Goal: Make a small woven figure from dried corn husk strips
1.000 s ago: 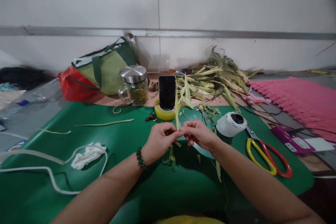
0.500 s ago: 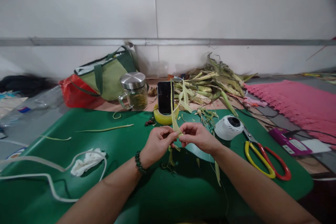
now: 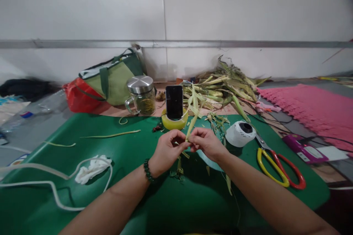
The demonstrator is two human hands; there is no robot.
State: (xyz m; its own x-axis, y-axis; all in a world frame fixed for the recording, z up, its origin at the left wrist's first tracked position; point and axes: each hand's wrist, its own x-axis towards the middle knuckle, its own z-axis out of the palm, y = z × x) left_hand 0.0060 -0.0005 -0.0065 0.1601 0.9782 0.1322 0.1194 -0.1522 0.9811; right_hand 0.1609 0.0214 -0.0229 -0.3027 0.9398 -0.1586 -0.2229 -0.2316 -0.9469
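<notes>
Above the middle of the green table top, my left hand and my right hand meet fingertip to fingertip. Both pinch the lower end of a pale green strip of corn husk, whose free end slants up and away to the right. Exactly how the strip is folded between the fingers is hidden. Husk scraps lie below my hands. To the right of my right hand stands a cone of white thread, and beside it rest scissors with one yellow and one red handle.
A phone leans upright in a roll of yellow tape. Behind are a lidded glass mug, a green bag and a heap of corn husks. White cord and crumpled tissue lie left, a purple device right.
The husk strip has swung from nearly upright, in front of the phone, to leaning right. My fingers have shifted slightly around its lower end.
</notes>
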